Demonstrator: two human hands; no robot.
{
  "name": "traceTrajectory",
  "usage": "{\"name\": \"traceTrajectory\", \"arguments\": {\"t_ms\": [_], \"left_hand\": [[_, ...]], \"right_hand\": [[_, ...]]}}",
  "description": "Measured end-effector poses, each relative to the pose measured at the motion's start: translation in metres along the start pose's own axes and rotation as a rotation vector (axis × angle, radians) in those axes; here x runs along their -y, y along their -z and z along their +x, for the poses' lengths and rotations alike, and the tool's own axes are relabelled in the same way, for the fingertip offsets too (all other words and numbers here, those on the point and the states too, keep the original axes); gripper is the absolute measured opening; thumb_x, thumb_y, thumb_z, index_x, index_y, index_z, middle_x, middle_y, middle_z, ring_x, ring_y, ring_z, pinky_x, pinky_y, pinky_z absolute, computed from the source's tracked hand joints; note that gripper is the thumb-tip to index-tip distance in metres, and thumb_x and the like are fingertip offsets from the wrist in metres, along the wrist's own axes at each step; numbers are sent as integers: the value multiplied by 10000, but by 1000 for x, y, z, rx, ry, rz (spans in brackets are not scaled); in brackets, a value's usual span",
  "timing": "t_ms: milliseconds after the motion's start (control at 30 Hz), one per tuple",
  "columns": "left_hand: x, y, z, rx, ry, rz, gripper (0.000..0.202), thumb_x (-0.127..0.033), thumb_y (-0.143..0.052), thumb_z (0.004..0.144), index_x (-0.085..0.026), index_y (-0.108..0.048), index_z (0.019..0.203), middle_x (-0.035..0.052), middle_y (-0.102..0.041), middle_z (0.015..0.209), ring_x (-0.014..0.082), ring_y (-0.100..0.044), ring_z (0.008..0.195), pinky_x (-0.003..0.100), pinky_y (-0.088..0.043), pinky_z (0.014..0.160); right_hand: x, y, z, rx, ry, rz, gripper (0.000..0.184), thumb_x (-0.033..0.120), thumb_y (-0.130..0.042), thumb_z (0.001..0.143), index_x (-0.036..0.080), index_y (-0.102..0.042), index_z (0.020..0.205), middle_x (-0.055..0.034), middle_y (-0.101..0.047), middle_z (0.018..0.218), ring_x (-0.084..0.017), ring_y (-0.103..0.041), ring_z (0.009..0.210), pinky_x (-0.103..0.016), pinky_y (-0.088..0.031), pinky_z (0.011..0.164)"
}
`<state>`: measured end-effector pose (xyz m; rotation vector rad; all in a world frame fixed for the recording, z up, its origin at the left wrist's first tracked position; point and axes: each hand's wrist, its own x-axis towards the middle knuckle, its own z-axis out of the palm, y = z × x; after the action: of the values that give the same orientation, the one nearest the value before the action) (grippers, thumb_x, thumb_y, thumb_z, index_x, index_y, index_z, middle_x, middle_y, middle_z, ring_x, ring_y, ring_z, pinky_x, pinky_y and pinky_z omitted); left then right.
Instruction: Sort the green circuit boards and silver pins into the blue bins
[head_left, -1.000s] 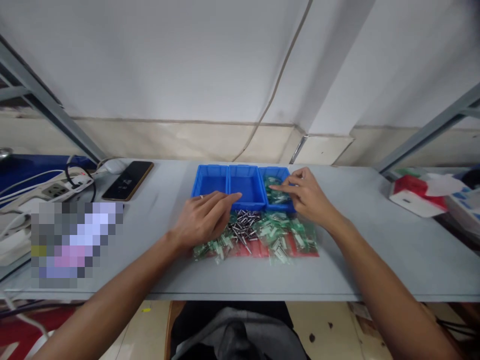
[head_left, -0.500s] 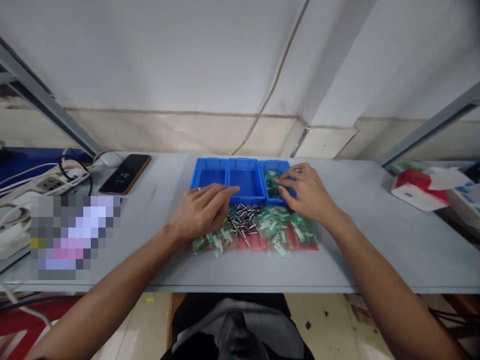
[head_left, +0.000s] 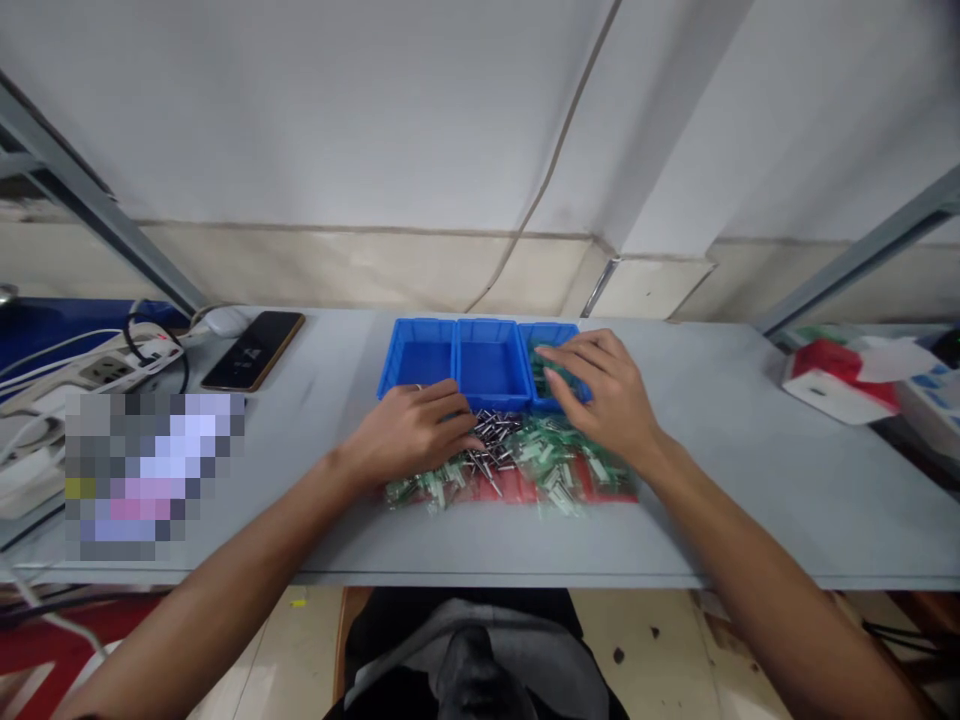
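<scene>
Through the head feed I judge the slim metal pieces (head_left: 499, 430), heaped on the red sheet (head_left: 517, 495) in front of the bins, to be stiff, light and slick, best pinched mid-shaft. The left hand (head_left: 416, 432) bends over them with its fingertips at the near pile; whether they close on a piece, I can't tell. The clear-and-green packets (head_left: 555, 450) beside them look soft and slippery, so I favour a corner or the firm part inside. The right hand (head_left: 606, 390) reaches over the right-hand blue bin (head_left: 551, 404), thumb and fingertips apart above more packets. I mind the raised bin rims and the wall (head_left: 337, 120) behind; sideways, the grey tabletop (head_left: 720, 450) gives me room, to the phone (head_left: 255, 350) on the left and the red-and-white box (head_left: 836, 385) on the right.
</scene>
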<state>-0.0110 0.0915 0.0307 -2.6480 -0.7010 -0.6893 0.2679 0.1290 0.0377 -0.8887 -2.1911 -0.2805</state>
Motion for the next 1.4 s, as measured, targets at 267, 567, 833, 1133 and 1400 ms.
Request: {"name": "traceTrajectory", "arguments": {"t_ms": [267, 567, 833, 1133, 1400], "left_hand": [[1, 3, -4, -169, 22, 40, 221, -90, -557, 938, -153, -632, 1137, 35, -716, 885, 149, -648, 811, 252, -491, 611], [-25, 5, 15, -587, 816, -751, 155, -275, -704, 890, -154, -651, 972, 8, -705, 807, 82, -665, 674, 158, -532, 593], [-24, 0, 8, -487, 536, -537, 254, -113, -599, 923, -183, -624, 1166, 40, -720, 1026, 78, -682, 765, 165, -562, 661], [-16, 0, 1, -464, 248, -159, 383, -44, -625, 880, -228, -651, 1214, 71, -679, 1186, 111, -683, 911, 218, -564, 736], [-21, 1, 7, -497, 310, -353, 273, -97, -655, 901, -177, -666, 1161, 2, -694, 828, 75, -606, 701, 199, -493, 654]], "right_hand": [[17, -2, -3, -115, 132, 136, 539, 29, -642, 829, 265, -628, 1314, -45, -733, 974, -245, -623, 959, -456, -569, 833], [58, -8, -5, -70, 343, 126, 530, 97, -685, 873, 278, -578, 1359, -105, -583, 1392, -263, -598, 1243, -441, -595, 962], [60, -7, -9, -155, -8, 378, 595, 58, -642, 898, 337, -528, 1411, -4, -758, 1097, -158, -745, 839, -324, -651, 750], [64, -3, -6, -24, -327, 847, 290, 206, -671, 919, 278, -703, 1198, -2, -751, 921, -119, -702, 648, -267, -587, 567], [56, -5, -7, -211, 11, 492, 545, 35, -691, 831, 279, -643, 1316, -42, -710, 988, -162, -666, 817, -332, -577, 687]]}}
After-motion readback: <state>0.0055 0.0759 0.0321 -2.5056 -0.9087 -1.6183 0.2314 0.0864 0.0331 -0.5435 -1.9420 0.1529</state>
